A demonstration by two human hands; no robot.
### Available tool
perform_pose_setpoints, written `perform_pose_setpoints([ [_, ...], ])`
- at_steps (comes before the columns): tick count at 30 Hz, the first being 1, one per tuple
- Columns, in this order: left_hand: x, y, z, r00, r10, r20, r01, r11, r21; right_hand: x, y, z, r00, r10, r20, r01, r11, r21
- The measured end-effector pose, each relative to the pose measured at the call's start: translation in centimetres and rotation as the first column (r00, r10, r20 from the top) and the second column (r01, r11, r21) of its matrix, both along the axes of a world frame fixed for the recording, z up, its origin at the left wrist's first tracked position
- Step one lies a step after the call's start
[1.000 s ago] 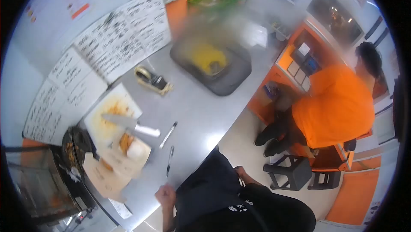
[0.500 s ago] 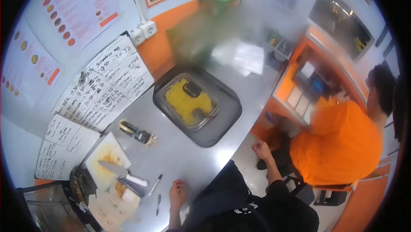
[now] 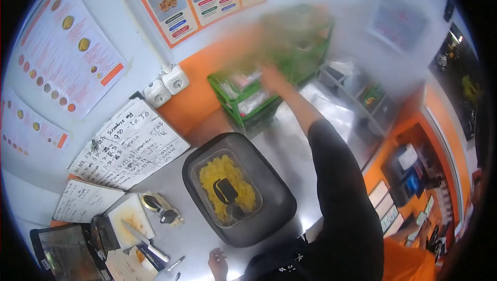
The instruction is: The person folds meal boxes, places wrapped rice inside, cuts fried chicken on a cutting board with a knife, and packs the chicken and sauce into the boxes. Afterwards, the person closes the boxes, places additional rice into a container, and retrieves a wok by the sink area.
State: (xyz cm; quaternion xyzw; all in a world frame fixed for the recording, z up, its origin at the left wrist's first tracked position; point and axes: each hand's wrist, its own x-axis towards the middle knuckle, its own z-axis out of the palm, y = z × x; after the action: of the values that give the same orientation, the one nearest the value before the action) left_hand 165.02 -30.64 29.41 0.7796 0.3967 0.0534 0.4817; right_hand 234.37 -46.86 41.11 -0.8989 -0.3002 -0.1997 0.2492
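Note:
My right hand (image 3: pixel 273 80) reaches forward to the green crate (image 3: pixel 235 106), at its upper edge beside some pale packets (image 3: pixel 246 78). A blur over that area hides its fingers and anything in them. My left hand (image 3: pixel 218 264) is low over the near side of the steel counter, open with loosely bent fingers and nothing visible in it. Between the hands stands a dark grey tray (image 3: pixel 274 188) holding a clear-lidded container of yellow pieces (image 3: pixel 220 172). The lid has a black handle (image 3: pixel 225 191).
To the left lie a cutting board (image 3: pixel 116 224), a knife (image 3: pixel 140 237), a pen (image 3: pixel 176 263) and a black-and-yellow item (image 3: pixel 158 207). Handwritten sheets (image 3: pixel 129 146) lean on the wall. Silvery sheeting (image 3: pixel 321 110) lies right of the crate. A person in orange (image 3: pixel 409 260) is at lower right.
My right arm has swung from beside my body up and forward to the green crate. The view has shifted closer to the wall. My left hand stays near the counter's front edge.

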Motion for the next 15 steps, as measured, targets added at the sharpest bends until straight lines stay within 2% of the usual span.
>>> perform_pose_setpoints([
  [2,-1.0,-1.3,-1.0,0.999,0.039,-0.039,-0.037,0.998,0.042,3.9,1.6,0.7,0.994,-0.111,-0.008,0.109,0.983,-0.148],
  [4,-1.8,-2.0,-2.0,0.993,0.087,-0.086,-0.080,0.994,0.081,6.4,2.0,1.2,0.979,-0.169,-0.115,0.138,0.961,-0.241],
  [5,-2.5,-2.1,-2.9,0.991,0.097,-0.097,-0.086,0.990,0.111,7.4,2.3,1.4,0.965,-0.199,-0.168,0.144,0.945,-0.293],
  [7,-3.4,-2.7,-4.5,0.985,0.124,-0.119,-0.104,0.981,0.162,8.5,2.7,2.2,0.966,-0.203,-0.163,0.102,0.871,-0.480],
  [8,-3.9,-2.8,-4.7,0.985,0.128,-0.117,-0.115,0.987,0.109,8.8,3.0,2.4,0.967,-0.201,-0.160,0.076,0.818,-0.570],
  [11,-4.0,-3.3,-5.8,0.966,0.173,-0.190,-0.154,0.982,0.108,9.9,3.1,0.9,0.989,-0.145,-0.007,0.126,0.880,-0.458],
  [12,-2.5,-3.7,-3.9,0.959,0.142,-0.247,-0.115,0.986,0.122,9.6,2.6,1.4,0.992,-0.113,0.061,0.128,0.886,-0.445],
  [14,-1.6,-3.8,-3.9,0.962,0.159,-0.222,-0.142,0.986,0.092,8.8,1.7,3.4,0.976,-0.044,0.212,0.131,0.901,-0.414],
  [15,-1.3,-3.9,-3.9,0.962,0.172,-0.210,-0.160,0.984,0.076,9.5,1.7,3.2,0.986,-0.025,0.166,0.085,0.927,-0.366],
])
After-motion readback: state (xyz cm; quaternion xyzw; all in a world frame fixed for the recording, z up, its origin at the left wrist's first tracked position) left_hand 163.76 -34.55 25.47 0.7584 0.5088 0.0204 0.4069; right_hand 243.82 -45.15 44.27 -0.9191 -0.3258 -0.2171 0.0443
